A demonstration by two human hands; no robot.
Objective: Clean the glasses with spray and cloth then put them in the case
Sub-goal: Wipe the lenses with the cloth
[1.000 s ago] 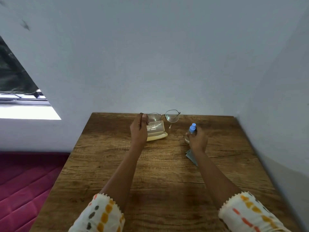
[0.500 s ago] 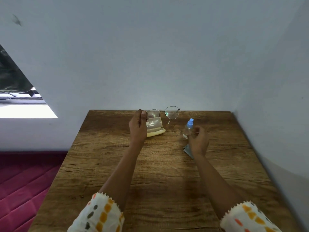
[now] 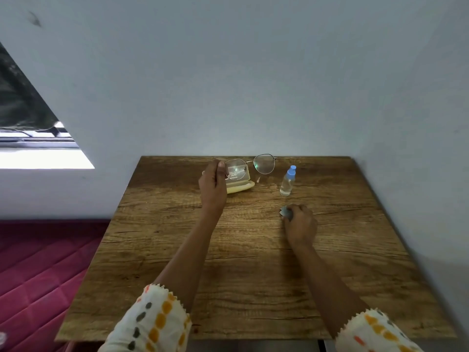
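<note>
The left hand (image 3: 212, 184) held one pair of glasses (image 3: 264, 164) by one yellow case (image 3: 241, 187). The right hand (image 3: 300, 224) pinched one cloth (image 3: 285, 212), with one spray bottle (image 3: 287, 181) just beyond it.

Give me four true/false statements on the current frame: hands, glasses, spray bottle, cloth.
1. The left hand holds the glasses by one end of the frame. True.
2. The right hand grips the spray bottle. False: the bottle stands free on the table; the right hand grips the cloth.
3. The spray bottle stands upright and has a blue cap. True.
4. The glasses lie inside the case. False: the left hand holds them up, in front of the case in this view.
</note>
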